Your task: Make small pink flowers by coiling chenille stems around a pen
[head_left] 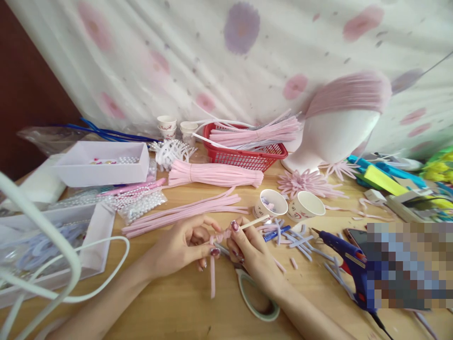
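Floral curtain [198,56] fills the back; below it, my wooden table [166,307] is crowded. White mannequin head [354,127] stands far right, pink band around its top. Pale cable [72,255] loops across the near-left box [102,236], in the way on that side. Second white box [102,175] sits behind it, beads inside. Red basket [244,159], back centre, heaped with pink stems. Loose pink strips [191,210] lie just beyond my hands, a tied pink bundle [215,175] behind them. Blue glue gun [345,252] on the right, near a pixelated patch. My left hand [184,241] has thumb and fingers pinched on the work; my right hand [249,248] is clamped on a pale stick. Scissors [264,316] sit right under it, handle loop showing; can't tell if I hold them too. Two paper cups [307,208] stand ahead of it, near a fuzzy pink flower [307,184]. Cut lavender pieces [302,243] and a blue pen [277,233] clutter its right. The pale stick [255,222] slants up from my fingers; a pink strip [213,278] coils between both hands, tail hanging below my left thumb.
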A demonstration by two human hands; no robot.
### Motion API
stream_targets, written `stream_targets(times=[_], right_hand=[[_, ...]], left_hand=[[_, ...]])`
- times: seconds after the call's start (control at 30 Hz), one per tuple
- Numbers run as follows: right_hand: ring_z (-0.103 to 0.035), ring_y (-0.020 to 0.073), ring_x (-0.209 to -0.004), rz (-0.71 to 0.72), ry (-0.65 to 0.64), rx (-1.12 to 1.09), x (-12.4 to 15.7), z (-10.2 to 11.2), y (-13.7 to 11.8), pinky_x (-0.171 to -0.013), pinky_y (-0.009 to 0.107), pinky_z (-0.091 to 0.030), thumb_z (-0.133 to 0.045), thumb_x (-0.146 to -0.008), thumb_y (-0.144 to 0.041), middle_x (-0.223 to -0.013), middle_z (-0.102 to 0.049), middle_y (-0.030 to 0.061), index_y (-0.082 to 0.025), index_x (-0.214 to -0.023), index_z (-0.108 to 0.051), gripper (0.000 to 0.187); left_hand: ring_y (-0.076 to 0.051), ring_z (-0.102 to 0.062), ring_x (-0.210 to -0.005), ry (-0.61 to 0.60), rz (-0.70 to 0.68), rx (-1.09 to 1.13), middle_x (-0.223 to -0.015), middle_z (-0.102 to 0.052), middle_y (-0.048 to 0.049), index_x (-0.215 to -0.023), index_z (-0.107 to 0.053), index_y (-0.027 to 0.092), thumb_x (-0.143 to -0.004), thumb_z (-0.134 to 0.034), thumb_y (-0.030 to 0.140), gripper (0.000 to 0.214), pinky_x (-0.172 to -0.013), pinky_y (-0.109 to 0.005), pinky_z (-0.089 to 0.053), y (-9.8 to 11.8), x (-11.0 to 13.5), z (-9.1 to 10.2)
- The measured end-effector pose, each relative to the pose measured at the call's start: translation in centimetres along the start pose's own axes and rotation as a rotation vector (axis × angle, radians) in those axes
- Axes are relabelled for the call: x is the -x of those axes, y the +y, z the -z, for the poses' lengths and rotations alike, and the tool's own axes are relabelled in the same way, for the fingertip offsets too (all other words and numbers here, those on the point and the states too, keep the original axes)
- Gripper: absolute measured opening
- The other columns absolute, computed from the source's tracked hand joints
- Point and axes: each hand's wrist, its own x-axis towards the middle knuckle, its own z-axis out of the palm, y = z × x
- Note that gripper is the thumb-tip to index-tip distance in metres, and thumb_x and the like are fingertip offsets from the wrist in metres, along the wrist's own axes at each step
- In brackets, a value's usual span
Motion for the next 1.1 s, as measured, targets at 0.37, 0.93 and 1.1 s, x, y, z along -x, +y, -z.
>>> stream_targets(times=[0.37,0.93,1.1], right_hand=[[-0.028,0.0057,-0.045,0.019,-0.021,0.029,-0.2,0.3,0.3,-0.044,0.021,-0.022,-0.051,-0.091,-0.051,-0.053,-0.037,-0.0096,-0.02,-0.08,-0.04,0.034],[-0.053,0.0112,-0.06,0.086,0.046,-0.407,-0.5,-0.3,-1.0,-0.057,0.023,-0.04,-0.071,-0.078,-0.037,-0.069,-0.063,-0.001,-0.021,-0.077,-0.055,0.023],[-0.051,0.0115,-0.058,0.036,0.023,-0.426,-0.7,-0.6,-1.0,-0.058,0.024,-0.041,-0.077,-0.07,-0.038,-0.066,-0.06,-0.0021,-0.021,-0.08,-0.058,0.027]], left_hand=[[-0.011,-0.06,-0.055,-0.031,-0.011,-0.017,-0.076,-0.067,-0.0029,-0.108,-0.051,0.018,-0.083,-0.062,0.033,0.032,-0.056,-0.025,-0.051,-0.4,0.1,-0.1],[-0.015,-0.065,-0.067,0.378,-0.001,0.331,-0.074,-0.072,-0.0019,-0.094,-0.065,0.015,-0.058,-0.084,0.029,0.044,-0.065,-0.024,-0.049,-0.1,-0.5,-0.1],[-0.012,-0.058,-0.06,0.291,-0.078,0.252,-0.078,-0.072,-0.0058,-0.083,-0.072,0.013,-0.069,-0.076,0.033,0.025,-0.06,-0.025,-0.048,-0.2,-0.4,-1.7]])
